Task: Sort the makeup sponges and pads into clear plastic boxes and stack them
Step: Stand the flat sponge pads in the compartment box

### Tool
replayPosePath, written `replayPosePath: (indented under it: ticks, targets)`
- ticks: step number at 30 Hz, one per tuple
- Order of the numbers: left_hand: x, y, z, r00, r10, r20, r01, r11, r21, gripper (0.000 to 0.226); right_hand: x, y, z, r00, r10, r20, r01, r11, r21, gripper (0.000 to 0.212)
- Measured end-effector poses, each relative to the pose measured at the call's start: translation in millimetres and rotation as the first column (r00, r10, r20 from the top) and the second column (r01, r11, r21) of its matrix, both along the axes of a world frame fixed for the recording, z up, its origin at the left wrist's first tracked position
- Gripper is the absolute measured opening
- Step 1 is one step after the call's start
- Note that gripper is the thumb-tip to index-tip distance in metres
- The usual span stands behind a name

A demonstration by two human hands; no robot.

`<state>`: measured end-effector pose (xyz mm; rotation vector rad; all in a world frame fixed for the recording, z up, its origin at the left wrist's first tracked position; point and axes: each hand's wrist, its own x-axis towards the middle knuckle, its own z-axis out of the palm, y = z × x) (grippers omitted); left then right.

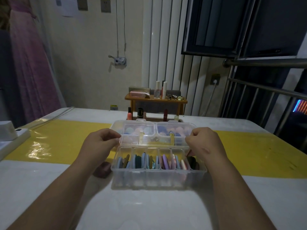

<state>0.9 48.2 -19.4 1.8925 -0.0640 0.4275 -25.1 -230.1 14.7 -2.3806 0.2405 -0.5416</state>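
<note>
A clear plastic box (157,177) with several compartments stands on the table in front of me, packed with upright coloured pads (156,161). Its clear lid (153,130) is raised behind it, and round sponges show through the lid. My left hand (99,143) pinches the lid's left end and my right hand (203,141) pinches its right end. A dark reddish pad (103,168) lies on the table just left of the box, partly under my left wrist.
The table (149,209) is white with a yellow band (66,140) across it. Lipsticks and small bottles (141,113) stand behind the box. A small wooden shelf (156,99) with bottles stands farther back. White boxes (10,135) sit at the left edge.
</note>
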Motion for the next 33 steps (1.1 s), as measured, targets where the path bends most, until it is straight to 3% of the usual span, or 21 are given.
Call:
replayPosePath:
  ticks: [8,15,21,28,33]
  targets:
    - [2.6,2.9,-1.1,1.000,0.005,-0.017,-0.005,1.000,-0.011,0.019,1.3,-1.0,0.3,1.000,-0.009,-0.009,0.008,0.999,-0.031,0.027]
    - [1.9,2.4,1.0,0.999,0.023,-0.032,-0.022,1.000,0.007,0.016,3.3,3.3,0.2,0.955,0.060,-0.292,-0.097,0.988,-0.117,0.009]
    - [5.8,9.9,-0.9,0.994,0.053,-0.091,-0.050,0.998,0.029,0.019,2.7,-0.1,3.0,0.955,0.019,-0.297,-0.079,0.978,-0.191,0.010]
    - [11.9,34.1,1.2,0.939,0.101,-0.329,-0.034,0.979,0.203,0.035,5.7,-0.8,-0.5,0.945,0.017,-0.325,-0.081,0.980,-0.184,0.015]
    - [8.4,29.8,-5.7,0.889,0.086,-0.450,0.111,0.912,0.394,0.014,8.8,-0.1,-1.2,0.946,-0.046,-0.321,-0.032,0.972,-0.232,0.015]
